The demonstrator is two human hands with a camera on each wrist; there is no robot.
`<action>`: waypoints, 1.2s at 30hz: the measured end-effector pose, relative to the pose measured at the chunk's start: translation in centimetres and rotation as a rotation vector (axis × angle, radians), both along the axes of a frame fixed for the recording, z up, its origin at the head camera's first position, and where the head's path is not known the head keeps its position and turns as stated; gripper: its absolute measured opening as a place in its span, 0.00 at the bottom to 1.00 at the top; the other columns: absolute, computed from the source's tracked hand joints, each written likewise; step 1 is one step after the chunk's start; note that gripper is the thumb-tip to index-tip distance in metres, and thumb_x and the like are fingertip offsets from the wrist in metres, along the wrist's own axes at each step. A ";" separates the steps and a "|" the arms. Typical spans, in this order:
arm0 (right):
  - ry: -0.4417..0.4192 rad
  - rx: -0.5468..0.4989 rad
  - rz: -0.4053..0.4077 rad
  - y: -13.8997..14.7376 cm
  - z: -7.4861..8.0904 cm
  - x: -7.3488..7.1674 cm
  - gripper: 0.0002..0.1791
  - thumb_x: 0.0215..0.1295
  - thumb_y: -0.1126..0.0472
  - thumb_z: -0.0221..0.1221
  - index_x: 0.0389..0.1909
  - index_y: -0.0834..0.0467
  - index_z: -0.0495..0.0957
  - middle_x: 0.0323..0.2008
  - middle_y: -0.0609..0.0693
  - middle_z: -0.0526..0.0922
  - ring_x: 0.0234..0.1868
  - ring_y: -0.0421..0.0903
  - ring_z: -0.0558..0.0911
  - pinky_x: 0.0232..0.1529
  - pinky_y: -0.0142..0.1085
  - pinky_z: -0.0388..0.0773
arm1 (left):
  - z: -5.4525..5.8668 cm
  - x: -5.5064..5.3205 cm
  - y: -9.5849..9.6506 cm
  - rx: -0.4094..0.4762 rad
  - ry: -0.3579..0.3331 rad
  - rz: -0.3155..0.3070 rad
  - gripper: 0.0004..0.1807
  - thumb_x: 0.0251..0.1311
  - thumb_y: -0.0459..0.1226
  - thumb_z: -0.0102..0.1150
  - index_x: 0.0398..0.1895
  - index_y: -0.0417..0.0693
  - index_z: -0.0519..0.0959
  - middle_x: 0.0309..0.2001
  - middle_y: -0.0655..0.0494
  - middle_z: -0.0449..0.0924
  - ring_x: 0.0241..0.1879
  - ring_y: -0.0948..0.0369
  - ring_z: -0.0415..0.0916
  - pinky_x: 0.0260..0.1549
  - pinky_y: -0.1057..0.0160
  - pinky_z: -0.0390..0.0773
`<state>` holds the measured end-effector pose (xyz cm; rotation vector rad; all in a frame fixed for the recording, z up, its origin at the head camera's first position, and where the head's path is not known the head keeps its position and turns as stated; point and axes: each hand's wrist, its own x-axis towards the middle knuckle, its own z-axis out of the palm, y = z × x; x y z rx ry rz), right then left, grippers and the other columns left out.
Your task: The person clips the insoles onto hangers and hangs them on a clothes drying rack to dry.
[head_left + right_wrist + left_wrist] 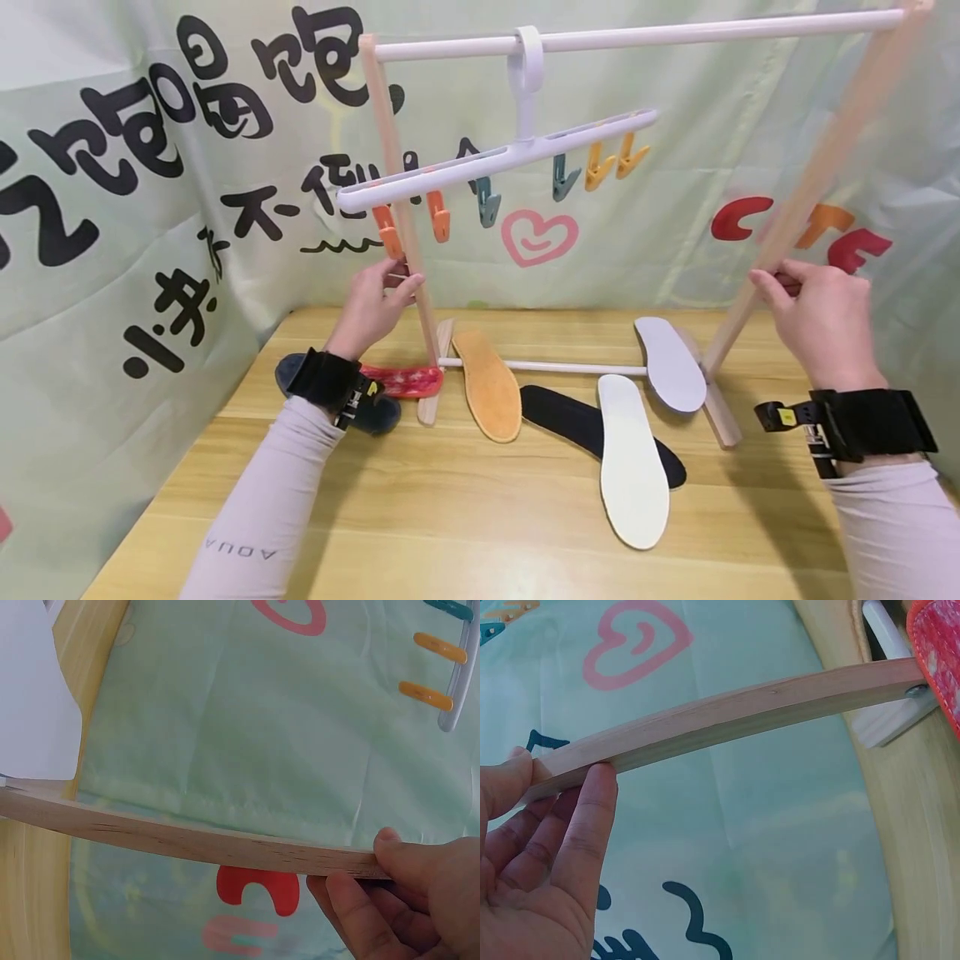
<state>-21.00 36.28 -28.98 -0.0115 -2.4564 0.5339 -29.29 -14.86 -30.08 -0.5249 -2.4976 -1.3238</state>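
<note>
A wooden-sided rack stands on the table, with a white top rail (pixel 675 33). My left hand (pixel 375 304) pinches its left post (pixel 720 712) between thumb and fingers. On the other side, my right hand (pixel 825 321) grips the right post (pixel 187 838) the same way. From the rail hangs a white clip hanger (pixel 517 154), tilted up towards the right. Under it are orange clips (pixel 439 218), teal clips (pixel 487 204) and yellow clips (pixel 597 171), with nothing hanging from them. The orange clip (pixel 388 233) at the left end is just above my left hand.
Insoles lie around the rack's base: dark blue (pixel 377 415), red patterned (pixel 408 382), tan (pixel 489 392), black (pixel 558 414), white (pixel 633 467) and light grey (pixel 671 362). White overlaps black. A printed cloth (pixel 637 250) hangs behind the wooden table (pixel 465 517).
</note>
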 end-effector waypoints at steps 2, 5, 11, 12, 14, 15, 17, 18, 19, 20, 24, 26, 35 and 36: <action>-0.010 -0.008 0.006 -0.2 0.0 -0.3 0.17 0.78 0.59 0.64 0.52 0.72 0.85 0.36 0.74 0.87 0.31 0.65 0.78 0.38 0.43 0.59 | -0.1 0.1 -0.3 0.005 0.005 -0.003 0.18 0.79 0.37 0.60 0.63 0.33 0.78 0.53 0.35 0.84 0.53 0.42 0.87 0.49 0.55 0.90; -0.003 -0.005 0.009 -0.5 -0.1 -0.6 0.17 0.78 0.58 0.64 0.51 0.71 0.86 0.37 0.73 0.88 0.32 0.64 0.78 0.36 0.37 0.60 | -0.1 0.4 -0.6 -0.001 0.015 -0.001 0.18 0.79 0.36 0.60 0.64 0.34 0.78 0.52 0.36 0.84 0.53 0.43 0.87 0.48 0.56 0.91; 0.014 0.004 0.028 -0.9 -0.2 -1.3 0.16 0.77 0.58 0.65 0.48 0.71 0.87 0.34 0.71 0.88 0.23 0.44 0.71 0.34 0.34 0.59 | -0.2 0.5 -1.3 -0.010 0.030 0.017 0.17 0.78 0.36 0.61 0.62 0.34 0.78 0.53 0.35 0.84 0.53 0.43 0.87 0.47 0.54 0.91; 0.016 0.003 0.033 -1.0 -0.2 -1.5 0.16 0.77 0.59 0.65 0.47 0.71 0.87 0.33 0.71 0.88 0.24 0.43 0.71 0.36 0.36 0.59 | -0.2 0.5 -1.4 -0.014 0.032 0.021 0.18 0.78 0.37 0.61 0.63 0.34 0.78 0.53 0.35 0.84 0.53 0.43 0.87 0.47 0.54 0.91; 0.015 -0.001 0.034 -1.2 -0.2 -1.7 0.16 0.77 0.59 0.64 0.46 0.71 0.87 0.33 0.71 0.88 0.24 0.46 0.72 0.38 0.39 0.59 | -0.2 0.5 -1.6 -0.017 0.033 0.027 0.18 0.78 0.37 0.60 0.63 0.34 0.78 0.53 0.34 0.84 0.53 0.42 0.87 0.47 0.53 0.91; 0.015 -0.003 0.035 -1.3 -0.2 -1.8 0.16 0.78 0.59 0.64 0.46 0.71 0.87 0.33 0.72 0.88 0.25 0.50 0.74 0.39 0.41 0.60 | -0.2 0.5 -1.7 -0.021 0.032 0.034 0.18 0.79 0.38 0.60 0.63 0.34 0.78 0.54 0.35 0.85 0.53 0.42 0.87 0.47 0.53 0.91; 0.013 -0.010 0.035 -1.5 -0.1 -2.0 0.16 0.78 0.59 0.64 0.48 0.71 0.86 0.35 0.72 0.88 0.29 0.60 0.77 0.40 0.43 0.61 | -0.2 0.6 -1.9 -0.025 0.027 0.044 0.18 0.79 0.39 0.60 0.62 0.35 0.79 0.54 0.35 0.85 0.53 0.42 0.87 0.48 0.52 0.90; 0.011 -0.014 0.036 -1.6 -0.1 -2.0 0.17 0.78 0.58 0.63 0.48 0.72 0.86 0.35 0.73 0.88 0.31 0.64 0.78 0.41 0.45 0.61 | -0.2 0.6 -2.0 -0.026 0.024 0.050 0.18 0.79 0.39 0.60 0.62 0.35 0.79 0.54 0.35 0.85 0.54 0.41 0.87 0.48 0.52 0.90; 0.011 -0.013 0.036 -1.7 -0.1 -2.1 0.17 0.79 0.58 0.63 0.49 0.72 0.86 0.36 0.73 0.88 0.33 0.66 0.79 0.41 0.46 0.61 | -0.2 0.5 -2.1 -0.026 0.021 0.054 0.18 0.79 0.39 0.60 0.62 0.35 0.79 0.54 0.35 0.85 0.54 0.41 0.87 0.49 0.51 0.90; 0.009 -0.018 0.036 -1.7 -0.1 -2.2 0.17 0.79 0.58 0.63 0.49 0.71 0.86 0.36 0.73 0.88 0.35 0.68 0.79 0.41 0.46 0.61 | -0.2 0.6 -2.2 -0.027 0.016 0.058 0.18 0.79 0.40 0.60 0.62 0.36 0.79 0.55 0.36 0.85 0.55 0.42 0.87 0.49 0.51 0.90; 0.015 -0.017 0.039 -2.0 -0.1 -2.4 0.18 0.79 0.57 0.62 0.50 0.71 0.86 0.37 0.73 0.88 0.37 0.69 0.80 0.40 0.46 0.61 | -0.2 0.6 -2.5 -0.032 0.010 0.062 0.20 0.79 0.41 0.60 0.65 0.36 0.78 0.57 0.36 0.84 0.56 0.41 0.86 0.50 0.50 0.90; 0.019 -0.015 0.042 -2.1 -0.1 -2.6 0.18 0.80 0.56 0.62 0.51 0.71 0.86 0.37 0.73 0.88 0.37 0.69 0.81 0.38 0.44 0.61 | -0.2 0.6 -2.7 -0.035 0.014 0.060 0.21 0.79 0.41 0.60 0.66 0.36 0.78 0.57 0.35 0.84 0.56 0.41 0.86 0.50 0.51 0.90; 0.030 -0.012 0.049 -2.5 -0.1 -3.1 0.18 0.78 0.57 0.64 0.51 0.71 0.86 0.37 0.72 0.89 0.36 0.68 0.82 0.36 0.38 0.60 | -0.3 0.6 -3.1 -0.046 0.065 0.060 0.19 0.77 0.36 0.61 0.63 0.34 0.78 0.54 0.34 0.85 0.53 0.41 0.87 0.46 0.55 0.90; 0.031 -0.012 0.051 -2.5 -0.1 -3.1 0.18 0.78 0.57 0.64 0.51 0.71 0.87 0.37 0.72 0.89 0.35 0.68 0.81 0.36 0.37 0.60 | -0.3 0.5 -3.1 -0.042 0.064 0.060 0.19 0.77 0.36 0.61 0.63 0.33 0.78 0.54 0.34 0.85 0.53 0.41 0.87 0.45 0.55 0.90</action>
